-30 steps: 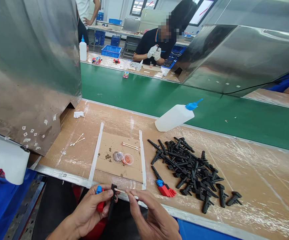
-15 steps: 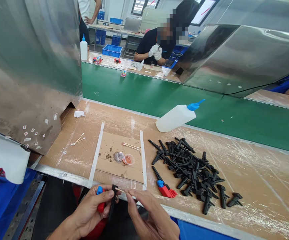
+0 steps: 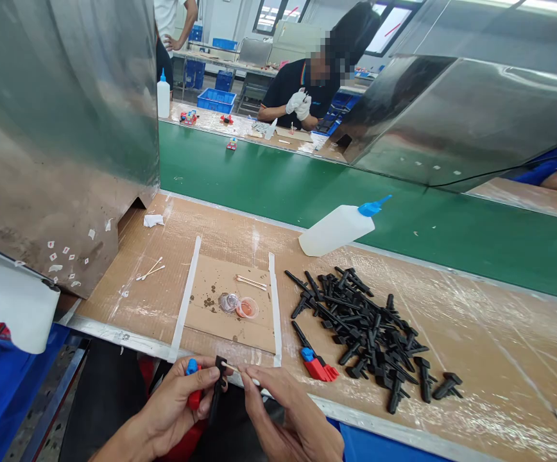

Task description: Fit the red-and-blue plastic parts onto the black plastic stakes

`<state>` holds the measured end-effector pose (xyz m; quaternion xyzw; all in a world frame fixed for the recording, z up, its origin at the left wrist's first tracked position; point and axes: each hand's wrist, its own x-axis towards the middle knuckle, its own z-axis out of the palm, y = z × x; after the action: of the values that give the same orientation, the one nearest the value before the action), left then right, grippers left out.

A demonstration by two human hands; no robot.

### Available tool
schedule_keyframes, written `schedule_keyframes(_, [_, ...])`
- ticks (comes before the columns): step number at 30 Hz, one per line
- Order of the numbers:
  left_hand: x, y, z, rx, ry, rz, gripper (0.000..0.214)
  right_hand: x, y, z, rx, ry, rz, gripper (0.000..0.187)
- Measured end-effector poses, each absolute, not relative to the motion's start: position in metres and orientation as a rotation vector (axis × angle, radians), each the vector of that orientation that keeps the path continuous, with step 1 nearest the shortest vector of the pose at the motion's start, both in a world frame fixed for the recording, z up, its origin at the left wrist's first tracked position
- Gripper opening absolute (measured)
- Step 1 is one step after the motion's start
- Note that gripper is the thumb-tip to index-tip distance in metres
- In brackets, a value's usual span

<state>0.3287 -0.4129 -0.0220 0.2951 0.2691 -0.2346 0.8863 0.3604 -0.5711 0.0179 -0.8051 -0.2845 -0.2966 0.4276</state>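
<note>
My left hand, at the bench's front edge, is closed on a black plastic part with a square head and long stem. A small red and blue plastic piece sits in the same hand, partly covered by the fingers. My right hand pinches a thin cotton swab between thumb and fingers. The swab's tip meets the head of the black part. Just beyond my hands, a cardboard pad carries two small clear cups, one holding orange-red liquid, and some cotton swabs.
To the right lie a heap of black parts and a red-blue-black assembly. A white squeeze bottle stands behind them. Beyond runs a green belt; a gloved co-worker sits across it. A metal panel rises at left.
The small red toy and scraps on the green belt have moved left. My view has shifted slightly. Both hands keep their hold, with the swab still at the black part's head.
</note>
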Motion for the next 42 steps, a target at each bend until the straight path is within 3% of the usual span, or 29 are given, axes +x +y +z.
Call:
schedule_keyframes(6, [0.329,-0.412,-0.021,0.611,0.569,-0.487,0.039,0.352,-0.574,0.006,-1.957,-0.447,-0.697,0.031])
schedule_keyframes(15, [0.331,-0.411,-0.019,0.590,0.593,-0.491,0.039,0.357,-0.585,0.000,-1.674,0.100,-0.496,0.012])
schedule_keyframes(23, [0.329,-0.411,-0.023,0.604,0.598,-0.503,0.039,0.376,-0.592,-0.003,-1.494,0.285,-0.479,0.022])
schedule_keyframes(29, [0.326,-0.413,-0.021,0.609,0.617,-0.483,0.038,0.402,-0.588,-0.004,-1.696,0.235,-0.641,0.030])
schedule_keyframes(36, [0.322,-0.414,-0.006,0.687,0.608,-0.433,0.043,0.424,-0.592,-0.028,-1.970,0.048,-0.568,0.029])
schedule_keyframes(42, [0.315,-0.413,-0.003,0.698,0.543,-0.420,0.047,0.400,-0.595,-0.010,-2.134,-0.050,-0.754,0.030])
